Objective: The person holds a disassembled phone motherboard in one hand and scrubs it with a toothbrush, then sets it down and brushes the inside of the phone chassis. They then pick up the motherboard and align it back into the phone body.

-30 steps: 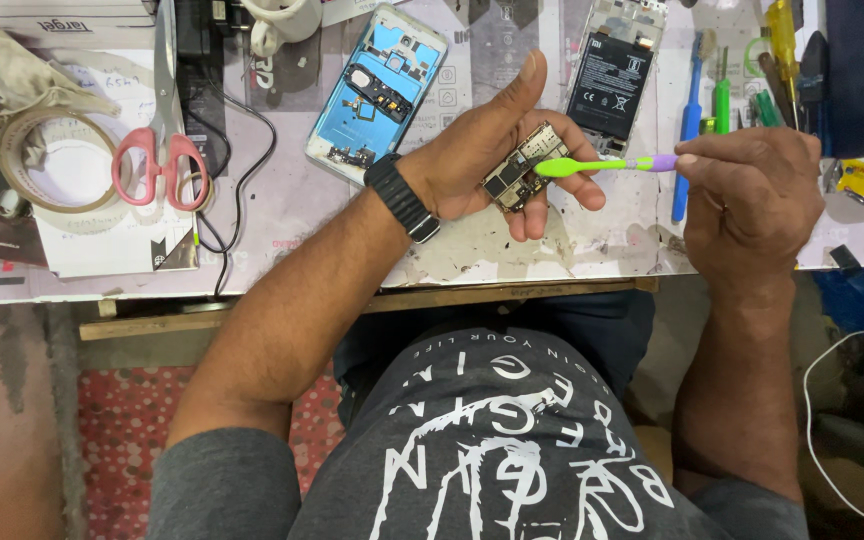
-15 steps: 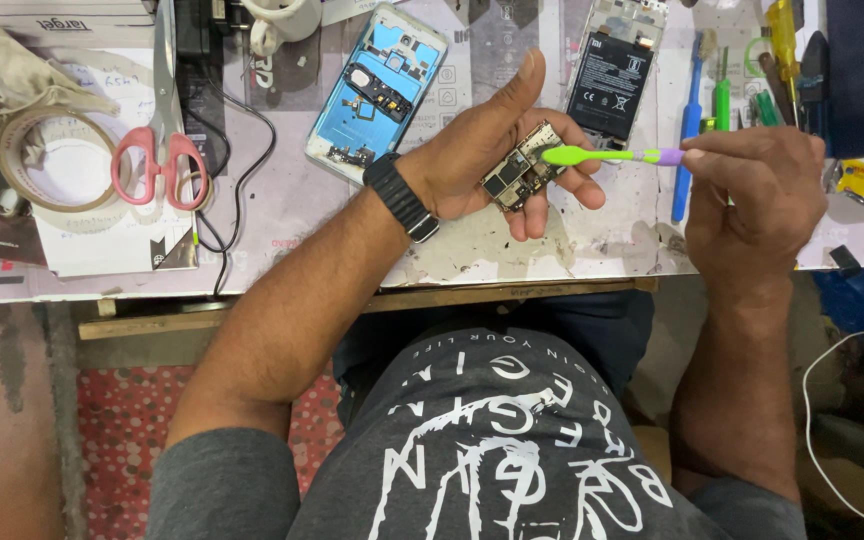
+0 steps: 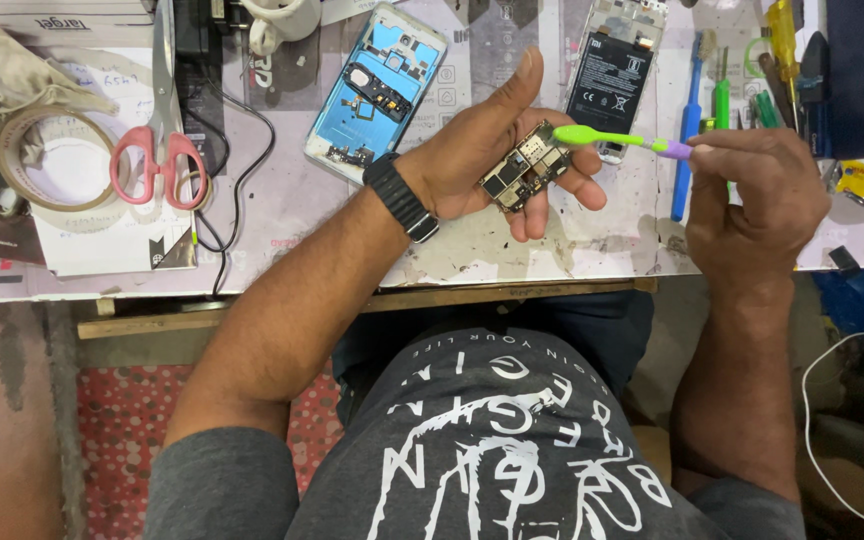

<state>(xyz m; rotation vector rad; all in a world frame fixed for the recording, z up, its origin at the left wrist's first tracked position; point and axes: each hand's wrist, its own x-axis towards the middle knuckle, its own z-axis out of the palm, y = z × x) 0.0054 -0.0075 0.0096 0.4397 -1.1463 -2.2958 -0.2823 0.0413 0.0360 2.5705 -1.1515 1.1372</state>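
Note:
My left hand (image 3: 497,150) is palm up over the workbench and holds a small phone circuit board (image 3: 524,172) across its fingers, thumb raised. A black watch sits on that wrist. My right hand (image 3: 752,195) grips a green toothbrush with a purple handle (image 3: 612,140); its bristle head rests on the upper end of the board. An opened phone with a blue frame (image 3: 377,90) lies just behind the left hand. A second phone body with a black battery (image 3: 609,85) lies behind the brush.
Pink-handled scissors (image 3: 157,150) and a roll of tape (image 3: 52,160) lie at left on paper. A black cable (image 3: 242,180) runs across the bench. A blue toothbrush (image 3: 687,130) and several screwdrivers (image 3: 777,60) lie at right. The bench edge (image 3: 372,298) runs above my lap.
The brush head has shifted slightly along the board's upper end, with small movement of my right hand. My left hand holds the board in about the same place.

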